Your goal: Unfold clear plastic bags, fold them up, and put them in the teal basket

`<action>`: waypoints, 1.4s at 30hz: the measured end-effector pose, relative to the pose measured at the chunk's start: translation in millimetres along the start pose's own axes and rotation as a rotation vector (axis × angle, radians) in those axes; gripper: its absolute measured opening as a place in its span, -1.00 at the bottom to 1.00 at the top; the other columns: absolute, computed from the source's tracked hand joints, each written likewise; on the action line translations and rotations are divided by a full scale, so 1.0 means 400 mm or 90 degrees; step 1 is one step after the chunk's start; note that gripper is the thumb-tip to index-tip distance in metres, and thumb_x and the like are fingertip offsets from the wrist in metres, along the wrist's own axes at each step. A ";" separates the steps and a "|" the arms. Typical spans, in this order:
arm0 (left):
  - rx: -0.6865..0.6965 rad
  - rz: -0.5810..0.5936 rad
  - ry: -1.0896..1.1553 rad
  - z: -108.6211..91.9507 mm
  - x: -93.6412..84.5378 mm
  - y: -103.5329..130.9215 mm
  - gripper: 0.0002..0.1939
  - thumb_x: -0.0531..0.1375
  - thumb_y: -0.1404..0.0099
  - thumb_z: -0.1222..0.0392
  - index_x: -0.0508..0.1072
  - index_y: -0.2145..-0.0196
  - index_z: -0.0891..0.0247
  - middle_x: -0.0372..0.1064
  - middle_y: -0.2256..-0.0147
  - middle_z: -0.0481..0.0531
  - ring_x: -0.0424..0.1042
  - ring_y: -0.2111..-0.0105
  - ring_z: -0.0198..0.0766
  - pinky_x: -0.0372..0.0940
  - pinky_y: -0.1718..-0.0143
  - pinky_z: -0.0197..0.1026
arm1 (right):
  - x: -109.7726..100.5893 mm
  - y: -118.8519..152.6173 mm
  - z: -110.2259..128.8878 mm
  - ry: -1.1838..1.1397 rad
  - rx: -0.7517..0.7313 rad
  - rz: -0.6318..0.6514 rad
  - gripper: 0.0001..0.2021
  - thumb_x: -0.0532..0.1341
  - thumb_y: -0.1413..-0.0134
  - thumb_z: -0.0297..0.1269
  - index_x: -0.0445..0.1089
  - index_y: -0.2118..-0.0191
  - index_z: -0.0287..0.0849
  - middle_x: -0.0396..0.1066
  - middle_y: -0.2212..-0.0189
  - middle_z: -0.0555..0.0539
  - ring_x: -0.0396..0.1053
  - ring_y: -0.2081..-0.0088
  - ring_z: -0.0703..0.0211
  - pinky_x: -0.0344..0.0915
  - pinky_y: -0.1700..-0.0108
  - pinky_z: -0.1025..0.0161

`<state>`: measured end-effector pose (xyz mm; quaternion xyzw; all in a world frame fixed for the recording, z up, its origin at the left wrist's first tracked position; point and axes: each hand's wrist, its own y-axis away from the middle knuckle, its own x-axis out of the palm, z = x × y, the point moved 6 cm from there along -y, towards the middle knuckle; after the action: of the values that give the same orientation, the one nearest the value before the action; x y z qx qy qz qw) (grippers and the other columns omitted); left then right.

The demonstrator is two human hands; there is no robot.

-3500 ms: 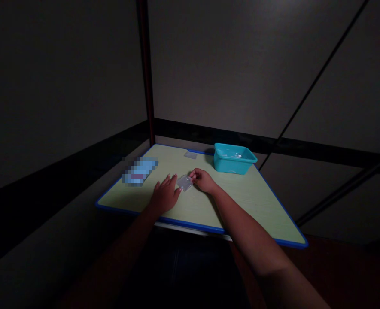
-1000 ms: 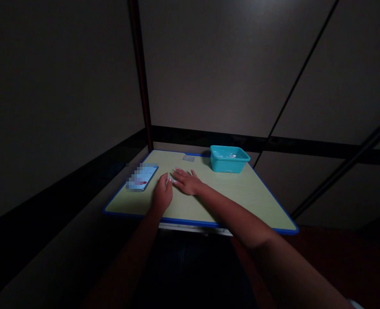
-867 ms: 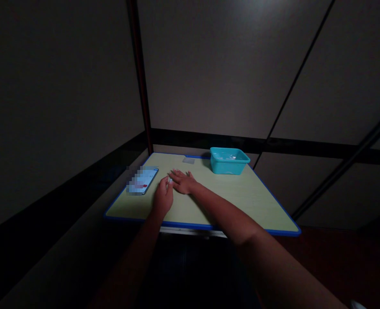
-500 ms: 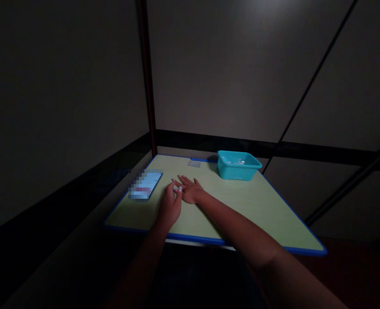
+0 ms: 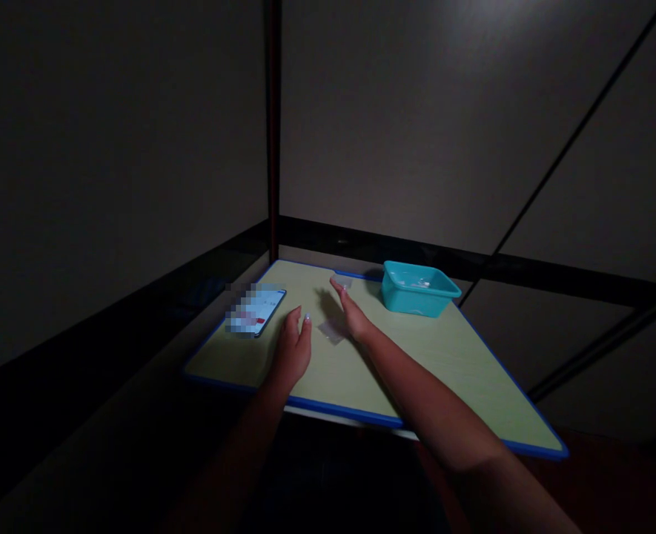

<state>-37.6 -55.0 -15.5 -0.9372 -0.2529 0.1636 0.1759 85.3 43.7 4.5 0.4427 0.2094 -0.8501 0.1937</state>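
My left hand (image 5: 293, 343) is over the near left part of the table, thumb and fingers apart, with nothing visible between them. Raised on edge above the table's middle, my right hand (image 5: 353, 311) has its fingers stretched forward and holds nothing visible. Between the two hands a small clear plastic piece (image 5: 333, 331) lies flat on the tabletop. A second clear piece (image 5: 342, 281) lies near the back edge, partly behind the right fingertips.
A turquoise basket (image 5: 416, 298) with clear items inside stands at the back right. A phone (image 5: 261, 311) with a lit, partly blurred screen lies at the left. The pale green table (image 5: 450, 371) has a blue rim, with walls behind and left.
My right hand has lifted off the tabletop and moved forward and right, turning on edge. The clear piece between the hands is now uncovered. My left hand has parted from the right. The view has shifted slightly.
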 end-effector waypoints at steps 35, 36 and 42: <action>-0.033 -0.027 0.039 -0.012 -0.018 -0.008 -0.72 -0.08 -0.33 0.08 0.29 0.14 0.26 0.36 0.13 0.16 0.35 0.09 -0.15 0.22 0.02 -0.07 | 0.099 0.024 0.067 0.249 -0.105 0.193 -0.40 -0.30 -0.18 0.18 -0.20 -0.29 0.14 -0.41 -0.32 0.03 -0.45 -0.31 0.08 -0.46 -0.19 -0.24; -0.029 -0.028 0.035 -0.011 -0.017 -0.008 -0.72 -0.08 -0.32 0.08 0.29 0.14 0.26 0.36 0.14 0.16 0.35 0.09 -0.15 0.22 0.02 -0.07 | 0.098 0.023 0.067 0.248 -0.103 0.190 -0.40 -0.30 -0.18 0.18 -0.20 -0.29 0.14 -0.41 -0.32 0.03 -0.46 -0.31 0.08 -0.47 -0.19 -0.25; -0.012 -0.050 0.026 -0.002 -0.017 -0.011 -0.74 -0.05 -0.31 0.10 0.31 0.15 0.26 0.36 0.13 0.16 0.32 0.05 -0.14 0.18 -0.02 -0.05 | 0.055 0.004 0.037 0.063 -0.019 0.125 -0.38 -0.58 -0.18 0.03 -0.39 -0.31 0.03 -0.29 -0.32 0.02 -0.32 -0.30 0.26 -0.28 -0.22 -0.09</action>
<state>-44.6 -55.1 -11.3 -0.9313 -0.2873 0.1348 0.1788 64.5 31.6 -6.4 0.4997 0.1871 -0.8009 0.2719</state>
